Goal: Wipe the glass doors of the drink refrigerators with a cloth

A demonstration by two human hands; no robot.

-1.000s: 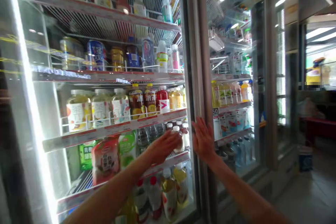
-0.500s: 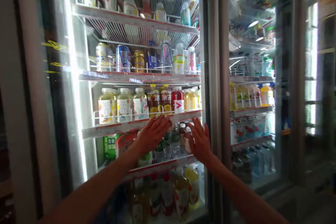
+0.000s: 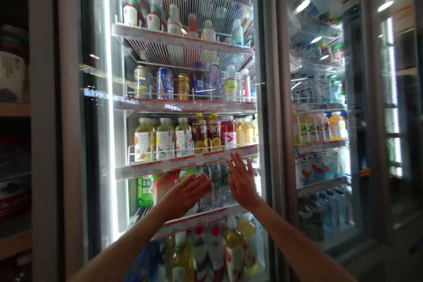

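Both my hands lie flat against the glass door (image 3: pixel 198 75) of a lit drinks fridge. My left hand (image 3: pixel 187 194) is open, fingers together and pointing right, over the shelf of clear water bottles (image 3: pixel 216 178). My right hand (image 3: pixel 242 180) is open with fingers spread upward, just right of the left hand, near the door's right edge (image 3: pixel 264 141). Neither hand holds anything. Behind the glass, a shelf of yellow and red drink bottles (image 3: pixel 211 130) sits just above my fingers.
Several wire shelves hold cans (image 3: pixel 165 83) and bottles behind the glass. A second fridge door (image 3: pixel 320 132) stands to the right with more bottles. Dark wooden shelving (image 3: pixel 15 110) is at the far left. A metal frame (image 3: pixel 280 141) divides the two doors.
My right hand slid left from the door frame onto the glass. My left hand dropped a little lower. The view shifted left, and the door now looks flat and closed.
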